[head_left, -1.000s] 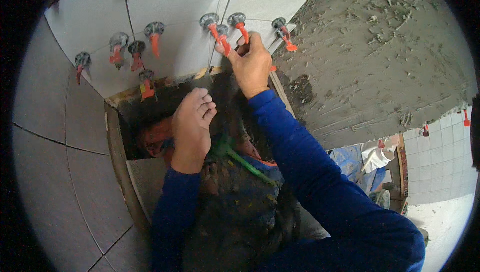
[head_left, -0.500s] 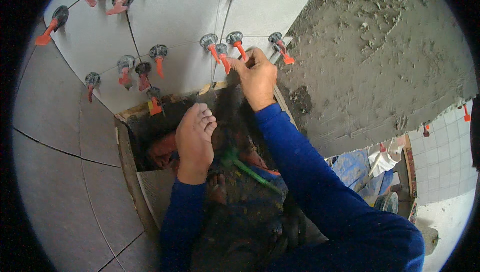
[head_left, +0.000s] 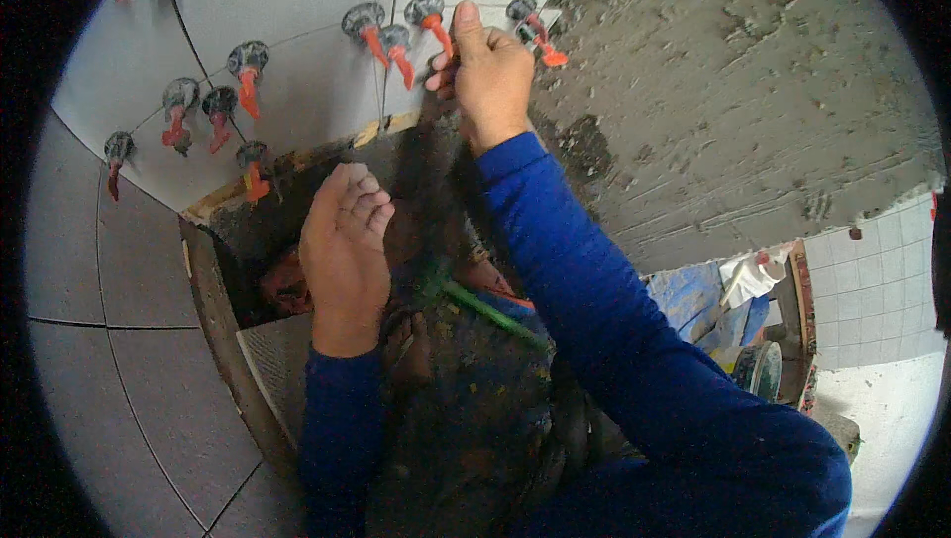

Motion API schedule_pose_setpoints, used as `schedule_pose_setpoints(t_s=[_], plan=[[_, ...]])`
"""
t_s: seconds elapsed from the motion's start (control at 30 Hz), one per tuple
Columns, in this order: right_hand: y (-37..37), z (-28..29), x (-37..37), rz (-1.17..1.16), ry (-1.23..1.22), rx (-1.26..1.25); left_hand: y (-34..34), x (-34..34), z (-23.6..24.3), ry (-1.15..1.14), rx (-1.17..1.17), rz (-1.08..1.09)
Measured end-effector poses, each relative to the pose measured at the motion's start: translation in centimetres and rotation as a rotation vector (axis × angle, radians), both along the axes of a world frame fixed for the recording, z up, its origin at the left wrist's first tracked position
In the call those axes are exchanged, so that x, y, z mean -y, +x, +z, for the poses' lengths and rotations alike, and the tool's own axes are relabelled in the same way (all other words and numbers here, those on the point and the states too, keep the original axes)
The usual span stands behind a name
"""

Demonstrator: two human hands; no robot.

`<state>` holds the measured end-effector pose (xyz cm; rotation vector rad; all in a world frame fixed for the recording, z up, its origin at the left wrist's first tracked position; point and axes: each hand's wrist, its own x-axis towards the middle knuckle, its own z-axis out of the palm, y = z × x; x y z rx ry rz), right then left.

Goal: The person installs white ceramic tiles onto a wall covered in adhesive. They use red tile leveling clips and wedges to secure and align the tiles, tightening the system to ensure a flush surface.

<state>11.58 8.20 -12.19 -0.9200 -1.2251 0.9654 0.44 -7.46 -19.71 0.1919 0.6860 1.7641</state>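
Several tile levelling clips with grey round caps and red-orange handles stand along the joints of large pale tiles [head_left: 307, 53]. My right hand [head_left: 495, 77] is at one levelling clip [head_left: 428, 13], its thumb raised and apart from the bent fingers. The tip of that clip's handle lies beside the fingers, and I see no grip on it. Left of it are two more levelling clips [head_left: 367, 23]; another [head_left: 535, 28] stands to the right, near the tile's edge. My left hand [head_left: 347, 251] hovers below the tile edge, dusty fingers loosely bent, with nothing visible in it.
Wet grey mortar [head_left: 733, 112] with a rough surface spreads at the right. Darker grey tiles [head_left: 149, 389] lie at the left. Below my hands is a dark gap with a green stick [head_left: 495, 315]. A bucket [head_left: 761, 370] and blue sheeting [head_left: 684, 300] lie at the lower right.
The view has shifted, so the tiles and clips sit higher and further left. My right thumb has lifted away from the clip's handle, which my fingers were touching before.
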Motion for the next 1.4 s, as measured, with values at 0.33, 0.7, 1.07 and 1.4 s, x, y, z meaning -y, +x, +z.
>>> schedule_pose_setpoints(t_s=[0.33, 0.7, 1.07, 1.4], plan=[[13.6, -5.1, 17.4, 0.297, 0.006, 0.554, 4.3, 1.4, 5.5, 0.009, -0.775, 0.183], [25.3, -17.0, 28.9, 0.540, -0.628, 0.747, 1.0, -7.7, 18.0, -0.416, -2.130, 0.936], [24.7, -20.2, 29.2, 0.519, -0.468, 0.664, 2.0, -9.8, 16.7, -0.576, -2.019, 1.038], [24.4, -19.7, 28.6, 0.554, -0.527, 0.625, 0.2, -9.7, 16.7, -0.519, -2.080, 0.963]])
